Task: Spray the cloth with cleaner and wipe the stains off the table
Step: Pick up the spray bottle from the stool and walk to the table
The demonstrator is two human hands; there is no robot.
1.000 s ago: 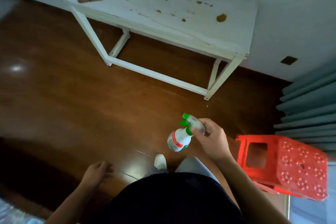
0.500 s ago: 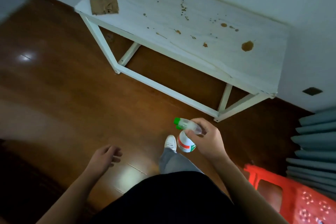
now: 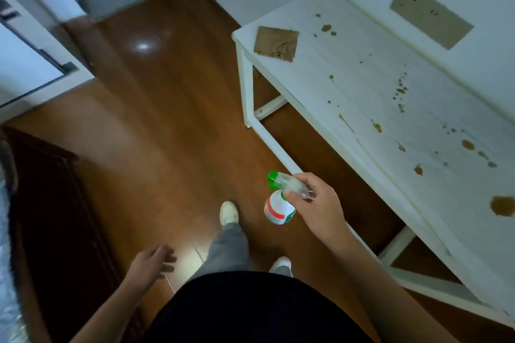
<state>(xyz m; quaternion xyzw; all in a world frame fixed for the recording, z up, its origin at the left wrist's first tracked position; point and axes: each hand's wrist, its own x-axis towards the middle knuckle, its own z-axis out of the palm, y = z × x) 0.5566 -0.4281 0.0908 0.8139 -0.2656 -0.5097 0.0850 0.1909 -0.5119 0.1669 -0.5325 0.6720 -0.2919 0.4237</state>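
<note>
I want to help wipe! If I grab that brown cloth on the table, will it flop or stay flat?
Probably floppy: the brown cloth shows creases, so it should droop when lifted. It looks thin and likely light. Pushed, it may bunch rather than slide on the table.

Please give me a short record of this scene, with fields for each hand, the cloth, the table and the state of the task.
right hand: grips the spray bottle near its top, above the floor beside the table
left hand: holds nothing, fingers relaxed, low at the person's side
cloth: brown, lies on a corner of the table, no hand on it
table: white, against the wall, with many brown stains
task state: wiping not yet begun
</note>
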